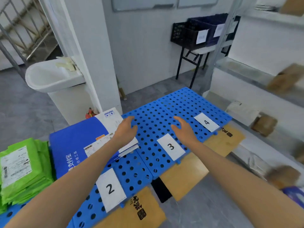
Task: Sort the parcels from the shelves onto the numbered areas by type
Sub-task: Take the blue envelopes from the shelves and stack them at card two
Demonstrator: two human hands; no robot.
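I am hovering my left hand (pixel 127 129) and right hand (pixel 183 129), both empty and spread, over the blue mat (pixel 153 122); blue parcels (pixel 77 142) are lying grouped by type at label 2 (pixel 111 189), brown parcels (pixel 264 125) waiting on the shelves (pixel 243 71).
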